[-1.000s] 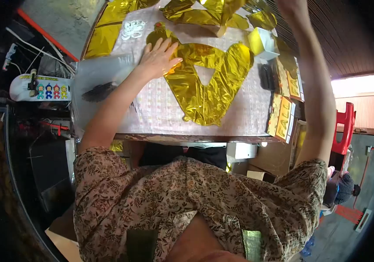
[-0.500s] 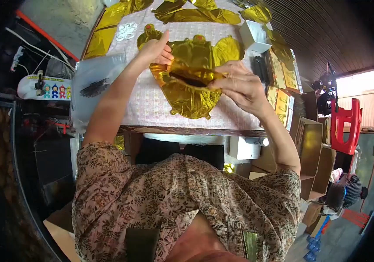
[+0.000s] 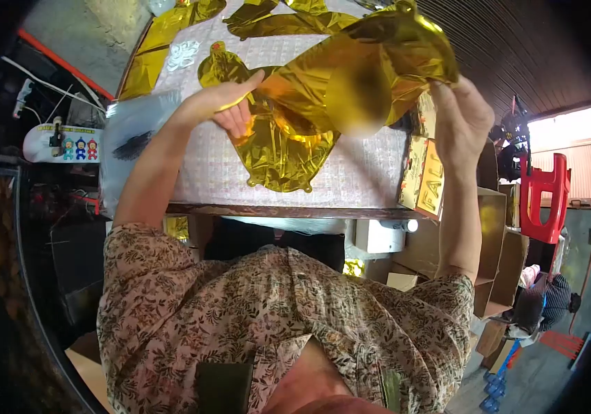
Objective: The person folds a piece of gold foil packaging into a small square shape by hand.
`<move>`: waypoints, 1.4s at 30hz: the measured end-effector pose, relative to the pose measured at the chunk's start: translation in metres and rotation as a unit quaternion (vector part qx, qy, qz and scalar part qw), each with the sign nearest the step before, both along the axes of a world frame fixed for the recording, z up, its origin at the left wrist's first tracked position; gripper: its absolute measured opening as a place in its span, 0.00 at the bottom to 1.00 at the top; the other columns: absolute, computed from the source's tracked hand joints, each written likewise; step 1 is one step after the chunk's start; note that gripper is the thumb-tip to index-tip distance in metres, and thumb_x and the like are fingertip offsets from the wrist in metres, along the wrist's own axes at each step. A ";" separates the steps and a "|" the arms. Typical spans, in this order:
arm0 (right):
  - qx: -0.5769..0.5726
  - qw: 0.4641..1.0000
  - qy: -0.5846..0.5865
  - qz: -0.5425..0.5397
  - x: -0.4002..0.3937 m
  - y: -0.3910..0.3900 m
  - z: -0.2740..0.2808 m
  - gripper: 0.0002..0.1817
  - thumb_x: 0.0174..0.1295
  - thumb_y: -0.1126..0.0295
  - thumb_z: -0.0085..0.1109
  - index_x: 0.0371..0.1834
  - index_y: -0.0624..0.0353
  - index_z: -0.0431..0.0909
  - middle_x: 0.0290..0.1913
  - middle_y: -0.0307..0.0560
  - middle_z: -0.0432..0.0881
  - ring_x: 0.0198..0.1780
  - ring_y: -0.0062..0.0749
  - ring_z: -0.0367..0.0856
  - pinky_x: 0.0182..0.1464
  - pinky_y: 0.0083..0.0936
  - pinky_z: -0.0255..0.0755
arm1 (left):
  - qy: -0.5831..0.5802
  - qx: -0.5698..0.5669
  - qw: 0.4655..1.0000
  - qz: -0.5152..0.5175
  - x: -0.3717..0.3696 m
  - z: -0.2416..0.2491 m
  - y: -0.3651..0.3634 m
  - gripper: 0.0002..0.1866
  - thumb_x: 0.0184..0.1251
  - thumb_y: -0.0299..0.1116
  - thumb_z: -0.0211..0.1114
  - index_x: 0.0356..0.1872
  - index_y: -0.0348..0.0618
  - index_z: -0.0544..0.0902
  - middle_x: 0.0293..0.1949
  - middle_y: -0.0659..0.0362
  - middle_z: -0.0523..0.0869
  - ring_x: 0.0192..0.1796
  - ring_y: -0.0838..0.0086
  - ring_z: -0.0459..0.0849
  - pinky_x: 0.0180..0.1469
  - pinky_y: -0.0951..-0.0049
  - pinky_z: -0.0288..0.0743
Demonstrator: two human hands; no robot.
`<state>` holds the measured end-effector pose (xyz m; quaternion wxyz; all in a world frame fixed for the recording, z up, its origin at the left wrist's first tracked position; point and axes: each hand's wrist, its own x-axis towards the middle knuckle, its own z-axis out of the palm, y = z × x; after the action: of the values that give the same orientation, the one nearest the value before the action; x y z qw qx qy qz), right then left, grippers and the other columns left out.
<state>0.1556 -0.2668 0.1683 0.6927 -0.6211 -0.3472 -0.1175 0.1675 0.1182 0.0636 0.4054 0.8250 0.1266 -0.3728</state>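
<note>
Head view. Landmark: lower gold foil, lying flat and creased on the cloth-covered surface.

Held gold foil: lifted, sloping above the far-right part of the lower gold foil and partly hiding it. Whether the two are joined cannot be told.

Right hand: to the right of the lower gold foil; thumb and fingers clamped together on the near-right edge of the held gold foil.

Left hand: at the left edge of the lower gold foil, thumb standing apart from the fingers, foil against the palm side. Cannot tell whether it grips.

Around the lower gold foil: clear plastic sheets to its left, a white looped bundle beyond on the left, printed cards to its right, more gold foil beyond it.

Handling (judged): very light, limp, slick, easily creased; probably tears if tugged at one point. Best hold: a flat pinch at the rim, one hand per side, keeping nails off the thin middle.
</note>
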 end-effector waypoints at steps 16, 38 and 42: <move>-0.044 0.985 -0.097 -0.136 -0.012 -0.069 0.042 0.13 0.71 0.88 0.59 0.55 0.73 0.86 0.50 0.54 0.90 0.50 0.31 0.89 0.56 0.22 0.81 | -0.250 -0.322 0.910 0.076 0.125 0.008 -0.084 0.13 0.76 0.44 0.69 0.55 0.53 0.87 0.46 0.68 0.90 0.45 0.82 0.85 0.48 0.76 0.82; -0.377 0.905 -0.192 -0.048 -0.079 0.069 -0.156 0.18 0.53 0.79 0.74 0.49 0.62 0.88 0.45 0.51 0.90 0.49 0.48 0.87 0.61 0.43 0.74 | -0.623 0.120 0.772 0.024 0.072 -0.068 0.022 0.23 0.76 0.44 0.66 0.62 0.37 0.84 0.65 0.43 0.83 0.64 0.49 0.83 0.65 0.56 0.78; -0.392 0.904 -0.169 0.019 -0.080 0.065 -0.129 0.21 0.56 0.70 0.77 0.53 0.62 0.88 0.55 0.51 0.91 0.55 0.46 0.87 0.66 0.44 0.71 | -0.561 0.248 0.789 -0.041 -0.009 -0.080 0.018 0.29 0.79 0.50 0.62 0.70 0.42 0.78 0.75 0.48 0.75 0.75 0.52 0.73 0.73 0.45 0.66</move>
<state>0.0751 -0.2016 0.0398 0.3265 -0.8065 -0.4889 -0.0625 0.1581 0.1366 -0.0165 0.1707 0.9657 -0.0689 0.1833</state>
